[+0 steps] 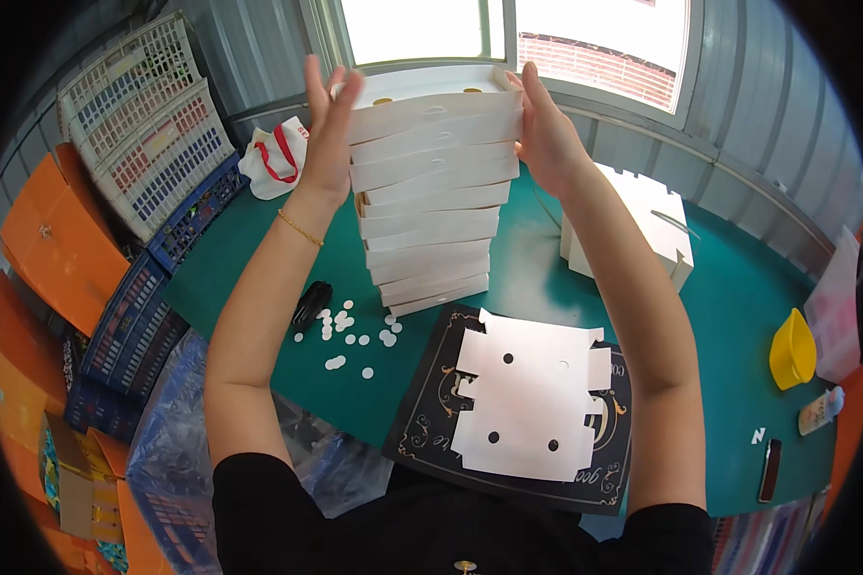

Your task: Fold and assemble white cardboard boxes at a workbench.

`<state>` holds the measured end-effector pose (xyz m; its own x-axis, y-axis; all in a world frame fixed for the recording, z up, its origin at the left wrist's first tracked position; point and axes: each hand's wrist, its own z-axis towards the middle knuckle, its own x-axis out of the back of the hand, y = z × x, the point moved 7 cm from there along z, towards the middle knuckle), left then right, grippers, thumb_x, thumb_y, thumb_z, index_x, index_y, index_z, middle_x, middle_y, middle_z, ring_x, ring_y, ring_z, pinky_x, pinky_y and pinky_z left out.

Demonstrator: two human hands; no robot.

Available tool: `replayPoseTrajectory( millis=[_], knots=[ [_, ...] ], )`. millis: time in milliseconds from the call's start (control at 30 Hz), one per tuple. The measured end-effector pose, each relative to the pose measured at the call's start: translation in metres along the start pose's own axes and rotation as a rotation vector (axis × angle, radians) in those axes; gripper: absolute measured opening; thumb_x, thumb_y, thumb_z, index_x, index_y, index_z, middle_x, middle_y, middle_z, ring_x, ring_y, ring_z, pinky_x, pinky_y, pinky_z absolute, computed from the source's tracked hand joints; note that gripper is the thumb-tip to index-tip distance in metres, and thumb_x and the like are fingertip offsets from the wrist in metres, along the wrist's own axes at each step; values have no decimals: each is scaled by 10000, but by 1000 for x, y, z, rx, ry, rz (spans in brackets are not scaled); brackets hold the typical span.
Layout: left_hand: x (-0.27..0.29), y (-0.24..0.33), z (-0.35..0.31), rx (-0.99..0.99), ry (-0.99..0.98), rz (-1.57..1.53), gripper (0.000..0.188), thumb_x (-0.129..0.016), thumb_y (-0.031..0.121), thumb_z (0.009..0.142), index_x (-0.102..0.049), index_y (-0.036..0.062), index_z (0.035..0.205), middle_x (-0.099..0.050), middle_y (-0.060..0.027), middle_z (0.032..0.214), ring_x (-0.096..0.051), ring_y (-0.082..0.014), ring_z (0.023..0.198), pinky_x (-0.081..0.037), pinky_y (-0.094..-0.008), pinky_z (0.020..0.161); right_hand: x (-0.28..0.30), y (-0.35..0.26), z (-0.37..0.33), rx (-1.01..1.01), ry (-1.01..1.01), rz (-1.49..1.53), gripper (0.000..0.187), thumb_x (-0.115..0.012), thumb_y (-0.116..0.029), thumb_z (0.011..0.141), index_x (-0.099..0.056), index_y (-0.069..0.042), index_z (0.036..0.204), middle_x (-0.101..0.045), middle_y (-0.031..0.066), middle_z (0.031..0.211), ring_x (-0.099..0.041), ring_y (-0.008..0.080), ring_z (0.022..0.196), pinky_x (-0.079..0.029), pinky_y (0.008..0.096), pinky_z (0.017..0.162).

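In front of me rises a tall, slightly leaning stack of shallow white cardboard trays [431, 206]. The top tray [441, 79] is open upward, with gold-coloured round spots showing inside. My left hand [332, 139] is at the left side of the top trays, fingers stretched upward and apart. On the opposite side my right hand [549, 139] lies against the tray edge, its fingers extended and partly hidden behind the tray. Nearer to me, a flat white die-cut card [527, 398] with round holes lies on a black patterned mat [427, 422].
White paper discs [336, 362] and a black object [312, 307] lie left of the stack on the green table [738, 287]. Right are flat white cards [633, 216], a yellow container [792, 350], a small bottle [817, 410]. Plastic crates [153, 134] stand left.
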<state>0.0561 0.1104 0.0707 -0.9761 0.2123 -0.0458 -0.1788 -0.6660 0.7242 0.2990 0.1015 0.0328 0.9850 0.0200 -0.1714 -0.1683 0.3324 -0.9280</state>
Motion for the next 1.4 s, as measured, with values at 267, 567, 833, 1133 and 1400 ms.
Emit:
replayPoseTrajectory(
  millis=[267,567,833,1133,1400],
  knots=[
    [39,-20,-30,-44,192,15,999,-300,784,952,4,115,1628,29,-154,1697,49,-212,1569,51,-378,1237,49,46,21,-18,-29,8,955,-189,-819,935,-203,-149,1615,-204,116,1671,-73,287,1562,70,606,1184],
    [4,-95,-74,408,-2,-231,979,-241,819,938,-192,102,1603,-294,-135,1614,-290,-247,1484,-231,-389,1203,-14,80,-3,-183,-174,329,944,-189,-816,943,-255,-136,1594,-351,121,1596,-340,326,1460,-270,552,1172],
    [2,-93,-70,463,37,-247,946,-258,827,930,-293,135,1574,-420,-127,1544,-434,-264,1408,-355,-400,1156,-21,74,-9,-202,-86,345,699,-314,-607,1040,-389,-91,1505,-487,125,1466,-476,295,1348,-435,501,1083],
    [3,-97,-69,485,19,-240,936,-261,816,938,-281,130,1574,-421,-125,1544,-442,-252,1400,-363,-397,1151,-5,100,16,-246,-71,332,686,-372,-580,1038,-402,-65,1490,-504,129,1451,-509,294,1308,-458,495,1058],
    [21,-135,-99,421,119,-171,927,-272,789,958,-304,97,1575,-397,-97,1580,-386,-250,1442,-288,-393,1193,30,143,19,-194,-169,305,727,-291,-662,1026,-353,-153,1541,-481,104,1496,-478,294,1362,-458,530,1049]
  ],
)
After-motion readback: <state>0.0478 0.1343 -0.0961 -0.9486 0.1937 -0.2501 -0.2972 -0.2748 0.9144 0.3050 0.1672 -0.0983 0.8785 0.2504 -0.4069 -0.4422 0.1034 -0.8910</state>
